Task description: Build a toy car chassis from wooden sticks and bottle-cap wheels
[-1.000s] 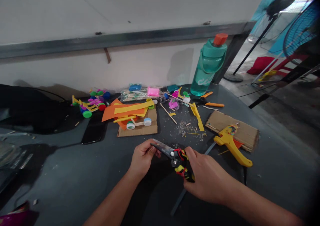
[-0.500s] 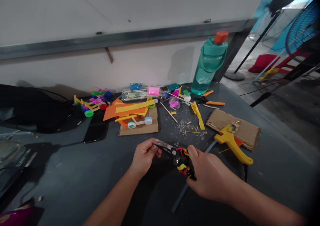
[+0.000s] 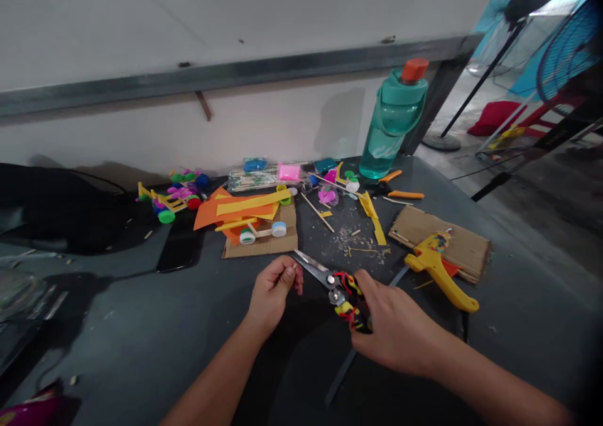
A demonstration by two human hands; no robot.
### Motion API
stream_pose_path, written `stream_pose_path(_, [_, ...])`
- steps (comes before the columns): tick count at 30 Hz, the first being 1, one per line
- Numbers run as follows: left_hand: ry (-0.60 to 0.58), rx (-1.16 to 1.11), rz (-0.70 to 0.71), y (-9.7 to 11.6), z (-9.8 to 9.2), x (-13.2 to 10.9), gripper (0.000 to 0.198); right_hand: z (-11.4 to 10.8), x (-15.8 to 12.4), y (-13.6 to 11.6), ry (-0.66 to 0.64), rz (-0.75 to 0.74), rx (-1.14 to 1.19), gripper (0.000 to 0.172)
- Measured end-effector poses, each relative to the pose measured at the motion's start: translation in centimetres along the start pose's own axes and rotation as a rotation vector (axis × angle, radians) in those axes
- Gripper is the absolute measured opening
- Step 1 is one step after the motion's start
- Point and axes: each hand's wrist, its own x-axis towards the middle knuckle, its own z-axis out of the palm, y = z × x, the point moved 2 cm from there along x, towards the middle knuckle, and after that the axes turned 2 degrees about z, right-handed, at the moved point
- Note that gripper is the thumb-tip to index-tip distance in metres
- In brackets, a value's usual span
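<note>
My right hand point(image 3: 393, 325) grips the red, yellow and black handles of a pair of scissors point(image 3: 330, 281), whose steel blades point up and left over the dark table point(image 3: 141, 332). My left hand point(image 3: 273, 291) is closed in a loose fist just left of the blades, pinching something small that I cannot make out. The blade tips reach past the left thumb, toward the edge of a cardboard piece point(image 3: 266, 240).
A yellow glue gun point(image 3: 440, 272) lies on brown cardboard point(image 3: 464, 244) at the right. Behind are orange and yellow paper strips point(image 3: 245, 206), a bottle-cap toy car point(image 3: 172, 196), scattered caps and sticks, and a teal water bottle point(image 3: 396, 121). A black phone point(image 3: 181, 250) lies left.
The scissors have swung so the blades point further up past my left hand. My left hand has let go of the blade tip and curled into a fist.
</note>
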Motion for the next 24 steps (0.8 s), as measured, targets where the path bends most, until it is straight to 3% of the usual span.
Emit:
stream_pose_path(13, [-0.045, 0.065, 0.028, -0.25, -0.37, 0.06, 0.026, 0.78, 0.02, -0.12, 0.027, -0.056, -0.032, 0.029])
stream_pose_path(24, [-0.038, 0.064, -0.028, 0.35, -0.10, -0.07, 0.031, 0.30, -0.30, -0.04, -0.095, -0.067, -0.020, 0.028])
